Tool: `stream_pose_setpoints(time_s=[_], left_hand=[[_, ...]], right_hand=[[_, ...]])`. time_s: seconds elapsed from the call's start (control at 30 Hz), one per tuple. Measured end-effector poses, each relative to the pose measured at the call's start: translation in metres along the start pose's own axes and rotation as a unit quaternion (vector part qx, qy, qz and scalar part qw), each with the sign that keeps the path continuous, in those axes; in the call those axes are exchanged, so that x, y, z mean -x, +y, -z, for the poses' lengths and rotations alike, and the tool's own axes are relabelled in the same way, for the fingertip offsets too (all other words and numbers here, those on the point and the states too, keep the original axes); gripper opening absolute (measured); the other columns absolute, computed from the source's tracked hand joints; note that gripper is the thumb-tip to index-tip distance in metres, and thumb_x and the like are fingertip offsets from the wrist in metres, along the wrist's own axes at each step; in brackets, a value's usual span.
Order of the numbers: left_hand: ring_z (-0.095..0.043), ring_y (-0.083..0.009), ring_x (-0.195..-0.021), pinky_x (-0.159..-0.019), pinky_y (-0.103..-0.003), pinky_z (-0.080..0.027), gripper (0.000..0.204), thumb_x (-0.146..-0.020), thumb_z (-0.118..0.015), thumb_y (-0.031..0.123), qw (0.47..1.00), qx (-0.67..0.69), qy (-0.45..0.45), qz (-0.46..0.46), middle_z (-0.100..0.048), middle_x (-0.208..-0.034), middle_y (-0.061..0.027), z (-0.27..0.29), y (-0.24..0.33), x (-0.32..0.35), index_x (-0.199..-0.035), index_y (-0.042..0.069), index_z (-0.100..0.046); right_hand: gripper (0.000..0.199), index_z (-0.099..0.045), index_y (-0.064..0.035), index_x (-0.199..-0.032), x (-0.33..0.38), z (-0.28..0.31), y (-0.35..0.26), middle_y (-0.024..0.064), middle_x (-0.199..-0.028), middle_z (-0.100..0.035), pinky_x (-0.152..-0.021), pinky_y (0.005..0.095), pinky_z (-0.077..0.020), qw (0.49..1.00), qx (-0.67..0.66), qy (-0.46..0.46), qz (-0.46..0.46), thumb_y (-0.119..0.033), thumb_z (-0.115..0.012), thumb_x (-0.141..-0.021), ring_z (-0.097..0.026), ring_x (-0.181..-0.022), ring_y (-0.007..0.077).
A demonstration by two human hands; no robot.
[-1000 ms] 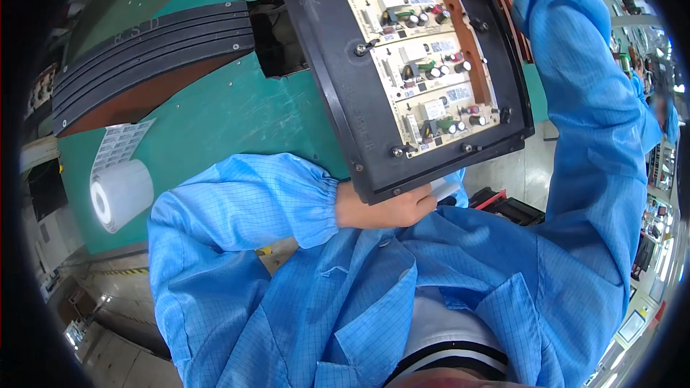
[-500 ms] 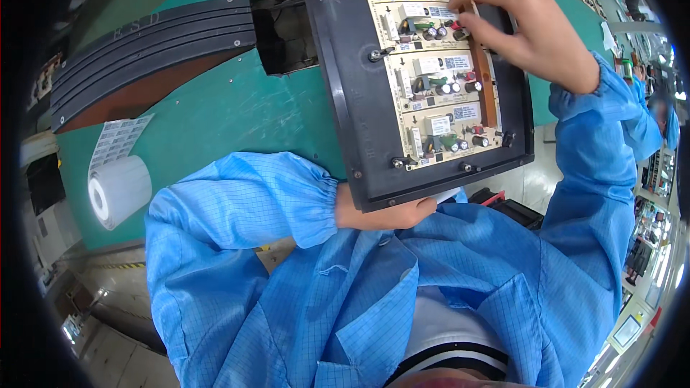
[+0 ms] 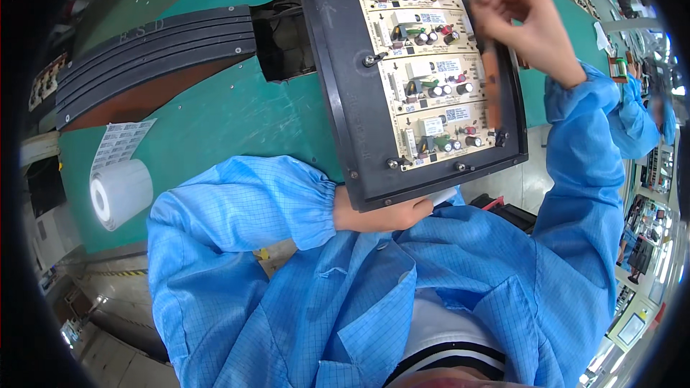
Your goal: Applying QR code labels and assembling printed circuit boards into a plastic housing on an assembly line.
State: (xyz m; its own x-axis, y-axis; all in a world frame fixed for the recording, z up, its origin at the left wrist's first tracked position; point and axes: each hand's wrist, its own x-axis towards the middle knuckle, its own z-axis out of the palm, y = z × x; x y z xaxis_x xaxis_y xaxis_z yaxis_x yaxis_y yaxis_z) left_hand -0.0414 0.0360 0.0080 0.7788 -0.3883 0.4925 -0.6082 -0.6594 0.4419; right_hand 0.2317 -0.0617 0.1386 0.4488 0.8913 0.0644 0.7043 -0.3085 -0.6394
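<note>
While the left hand [image 3: 384,214] grips the black tray's [image 3: 345,100] near edge, the right hand's [image 3: 521,18] grip pinches its brown strip [image 3: 491,79]

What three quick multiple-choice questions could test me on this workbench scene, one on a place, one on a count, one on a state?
1. Where does the white roll of labels lie?
A. On the green table, to the person's left
B. On top of the black tray
C. In the right hand

2. How many circuit boards sit in the black tray?
A. Two
B. Four
C. Seven

3. What is the left hand doing?
A. Resting flat on the table
B. Holding the roll
C. Gripping the tray's near edge

Answers:
1. A, the roll rests on the green table, well left of the tray.
2. B, four boards are stacked in a column from far to near.
3. C, the left hand is under the tray's near rim, while the right hand is at the tray's far right side.
</note>
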Motion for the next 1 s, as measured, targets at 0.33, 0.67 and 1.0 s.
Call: stream_pose_setpoints(time_s=[0.33, 0.67, 1.0], left_hand=[[-0.062, -0.0349, -0.112, -0.101, -0.048, -0.047, 0.043, -0.087, -0.054, 0.011, 0.999, -0.033, -0.018, -0.025, -0.062, -0.12, -0.0241, -0.006, -0.002, 0.003, -0.126, -0.005, -0.06], [-0.062, -0.0335, -0.114, -0.1, -0.05, -0.048, 0.038, -0.086, -0.058, 0.014, 0.998, 0.034, -0.054, -0.014, -0.062, -0.127, -0.0178, -0.023, 0.001, 0.013, -0.12, -0.001, -0.067], [-0.06, -0.0346, -0.118, -0.102, -0.054, -0.046, 0.038, -0.086, -0.058, 0.015, 0.998, 0.007, -0.06, -0.028, -0.062, -0.129, -0.0175, -0.016, -0.001, 0.01, -0.12, 0.0, -0.067]], right_hand=[[0.026, -0.069, -0.0067, -0.104, -0.015, 0.019, -0.032, 0.019, -0.111, -0.06, -0.089, 0.0415, -0.0476, 0.95, 0.299, 0.068, 0.062, -0.003, -0.059, -0.081, -0.059, -0.099, 0.0347], [0.029, -0.068, -0.0057, -0.116, -0.019, 0.001, -0.033, 0.0204, -0.12, -0.055, -0.099, 0.0419, -0.0426, 0.923, 0.365, 0.06, 0.108, -0.012, -0.059, -0.088, -0.053, -0.113, 0.0375], [0.059, -0.053, -0.0002, -0.138, -0.04, -0.041, -0.059, 0.0411, -0.143, -0.03, -0.114, 0.0504, -0.0276, 0.977, 0.173, -0.05, 0.116, -0.046, -0.046, -0.101, -0.031, -0.135, 0.053]])
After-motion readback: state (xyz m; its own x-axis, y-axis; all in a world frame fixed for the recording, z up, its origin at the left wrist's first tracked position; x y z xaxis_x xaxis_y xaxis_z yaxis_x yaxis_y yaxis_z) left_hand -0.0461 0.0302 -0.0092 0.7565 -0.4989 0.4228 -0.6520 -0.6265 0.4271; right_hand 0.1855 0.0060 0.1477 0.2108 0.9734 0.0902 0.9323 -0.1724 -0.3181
